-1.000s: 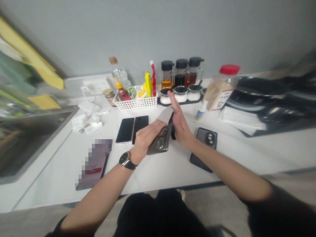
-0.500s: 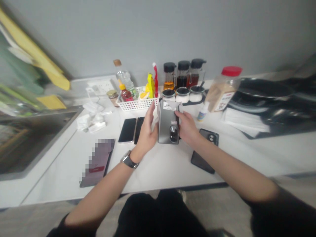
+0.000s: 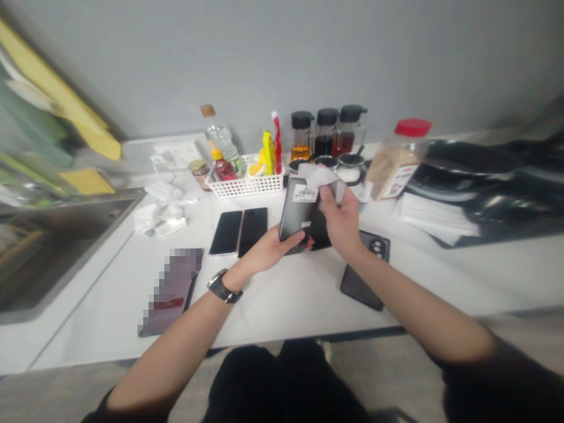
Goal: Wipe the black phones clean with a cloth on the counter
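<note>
Over the white counter, I hold the phone upright, top leaning right: left hand gripping it, right hand pinching tissue.

Left hand palm-up; right hand raised, pinching.

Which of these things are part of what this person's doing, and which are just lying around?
In use: left hand, right hand, smartphone with barcode sticker, white wipe.

Untouched: two black smartphones, dark camera-backed phone, red-lidded spice jar, white plastic basket.
</note>
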Demonstrator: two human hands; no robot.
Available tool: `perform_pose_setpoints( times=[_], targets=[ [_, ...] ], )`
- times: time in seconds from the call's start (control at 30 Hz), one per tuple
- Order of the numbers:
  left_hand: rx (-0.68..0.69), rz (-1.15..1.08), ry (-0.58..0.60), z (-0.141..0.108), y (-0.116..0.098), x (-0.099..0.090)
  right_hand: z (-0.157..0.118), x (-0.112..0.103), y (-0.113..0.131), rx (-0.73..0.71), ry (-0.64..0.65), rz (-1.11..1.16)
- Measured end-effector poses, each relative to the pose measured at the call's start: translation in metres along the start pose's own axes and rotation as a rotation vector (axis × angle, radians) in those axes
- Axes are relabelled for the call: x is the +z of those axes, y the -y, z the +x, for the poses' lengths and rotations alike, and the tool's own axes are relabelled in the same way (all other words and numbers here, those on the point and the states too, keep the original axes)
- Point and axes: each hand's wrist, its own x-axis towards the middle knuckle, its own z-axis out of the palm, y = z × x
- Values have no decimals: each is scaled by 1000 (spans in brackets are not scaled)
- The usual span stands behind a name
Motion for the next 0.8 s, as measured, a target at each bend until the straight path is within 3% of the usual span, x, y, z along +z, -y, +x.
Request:
perform_pose_setpoints(
  times=[0.1, 0.27, 0.33, 0.47, 0.53, 0.67, 0.8],
  targets=[
    [0, 194, -48, 0, -1, -1, 1, -3, 12, -273, 79, -228],
    [-55, 173, -36, -3, -8, 6, 2, -9, 23, -555, 300, -449],
    [-64, 176, -48, -3, -8, 8, 6, -13, 19, -563, 326, -508],
    [-62, 213, -184, 0, 1, 8, 9, -19, 9, -480, 297, -604],
    [-41, 252, -224, 2, 7, 7, 7, -19, 7, -523, 311, -587],
    [3, 381, -201, 2, 15, 9, 4, -18, 6, -641, 351, -510],
    [56, 372, -214, 1, 13, 11, 5, -18, 3, -510, 261, -507]
  ],
)
